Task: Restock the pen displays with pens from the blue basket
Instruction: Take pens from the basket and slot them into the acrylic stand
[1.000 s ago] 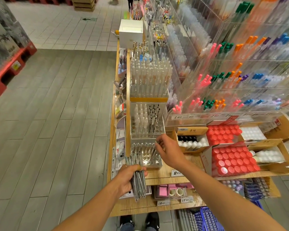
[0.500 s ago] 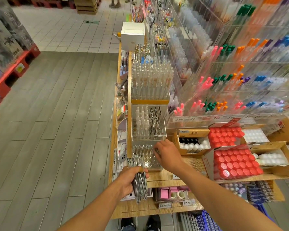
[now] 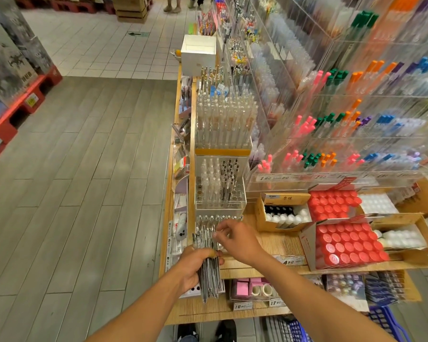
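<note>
My left hand (image 3: pixel 195 268) grips a thick bundle of clear pens (image 3: pixel 209 282), upright in front of the wooden shelf. My right hand (image 3: pixel 235 239) reaches to the top of that bundle and pinches the tip of one pen (image 3: pixel 214 235) between thumb and fingers. Just behind stands the low clear pen display (image 3: pixel 219 219), partly hidden by my hands. Above it a second clear display (image 3: pixel 220 188) holds white and dark pens, and a taller one (image 3: pixel 224 124) is full of clear pens. The blue basket (image 3: pixel 386 322) shows at the bottom right, by the floor.
Cardboard boxes of red-capped bottles (image 3: pixel 346 245) and white-capped bottles (image 3: pixel 284 217) sit to the right on the wooden shelf (image 3: pixel 262 264). Acrylic racks of coloured pens (image 3: pixel 331 134) rise behind. A lower shelf holds pink erasers (image 3: pixel 244 287). The grey plank aisle (image 3: pixel 84 193) lies left.
My right hand drew back from the low display to the top of the bundle and now pinches a pen there. My left hand has kept its grip on the bundle.
</note>
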Action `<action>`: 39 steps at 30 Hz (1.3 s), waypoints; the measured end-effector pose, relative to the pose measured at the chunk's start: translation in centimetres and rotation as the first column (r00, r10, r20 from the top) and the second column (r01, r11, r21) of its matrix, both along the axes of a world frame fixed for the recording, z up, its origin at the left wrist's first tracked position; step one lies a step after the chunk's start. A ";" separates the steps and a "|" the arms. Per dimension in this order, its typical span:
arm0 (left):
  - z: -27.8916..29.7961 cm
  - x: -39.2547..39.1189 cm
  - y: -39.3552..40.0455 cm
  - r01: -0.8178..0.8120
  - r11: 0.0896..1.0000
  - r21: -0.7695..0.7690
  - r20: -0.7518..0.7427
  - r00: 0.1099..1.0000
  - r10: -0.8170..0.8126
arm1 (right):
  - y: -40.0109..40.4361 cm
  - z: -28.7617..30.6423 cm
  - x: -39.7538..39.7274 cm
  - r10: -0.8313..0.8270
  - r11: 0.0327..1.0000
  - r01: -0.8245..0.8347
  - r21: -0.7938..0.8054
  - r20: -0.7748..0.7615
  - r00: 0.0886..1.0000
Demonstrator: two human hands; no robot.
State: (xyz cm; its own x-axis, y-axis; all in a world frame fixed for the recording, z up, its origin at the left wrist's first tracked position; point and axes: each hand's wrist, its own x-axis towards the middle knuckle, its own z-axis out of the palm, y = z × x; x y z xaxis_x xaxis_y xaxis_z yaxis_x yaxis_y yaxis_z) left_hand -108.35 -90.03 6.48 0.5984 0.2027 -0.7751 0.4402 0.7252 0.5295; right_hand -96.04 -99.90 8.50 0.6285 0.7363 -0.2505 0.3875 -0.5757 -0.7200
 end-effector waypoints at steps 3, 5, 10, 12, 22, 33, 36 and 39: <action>0.1 0.1 -0.2 -0.013 1.000 0.005 0.009 1.000 0.013 | 0.0 0.2 0.0 -0.082 0.997 0.080 -0.019 -0.245 0.966; 0.3 0.2 -0.3 -0.003 1.000 0.013 0.009 1.000 0.003 | -0.2 0.1 0.2 -0.115 0.993 0.110 -0.033 -0.260 0.959; 0.4 0.3 -0.7 0.038 0.998 0.041 -0.003 0.999 -0.038 | -0.3 -0.1 0.1 -0.135 0.991 0.120 -0.066 -0.316 0.939; 0.3 0.3 -0.7 0.056 0.997 0.054 -0.009 0.998 -0.056 | -0.3 0.0 0.1 -0.136 0.990 0.116 -0.080 -0.327 0.935; -0.1 0.0 -0.4 0.011 0.998 0.063 -0.031 0.999 -0.009 | -1.4 1.7 1.7 -0.193 0.971 0.226 0.077 -0.305 0.933; -1.2 -0.6 0.1 -0.046 0.998 0.046 -0.054 0.997 0.049 | -1.3 1.2 3.3 -0.005 0.984 -0.035 0.173 0.228 0.974; -1.0 -0.5 0.2 -0.059 0.998 0.031 -0.051 0.997 0.060 | -1.0 0.6 2.8 0.072 0.979 -0.138 0.153 0.372 0.926; -0.7 -0.5 0.4 -0.074 0.997 0.014 -0.043 0.996 0.074 | -0.8 0.2 2.6 0.089 0.976 -0.162 0.148 0.409 0.908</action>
